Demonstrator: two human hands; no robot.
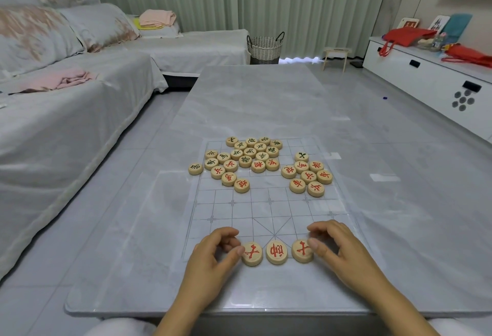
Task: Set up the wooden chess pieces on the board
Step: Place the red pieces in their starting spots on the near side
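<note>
Head view: three round wooden red-character pieces [277, 252] line the near edge of the clear gridded board [266, 207]. At the leftmost piece [252, 253] the left hand [213, 255] rests its thumb, grip unclear; the right hand [338, 247] pinches the rightmost piece [300, 251].

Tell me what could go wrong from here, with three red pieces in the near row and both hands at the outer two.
1. The left hand touches the left red piece and the right hand the right red piece; a nudge could knock either against the middle piece.
2. The far pile mixes red and black pieces tightly; picking one may scatter neighbours.
3. One piece lies at the board's left edge, easy to overlook.
</note>
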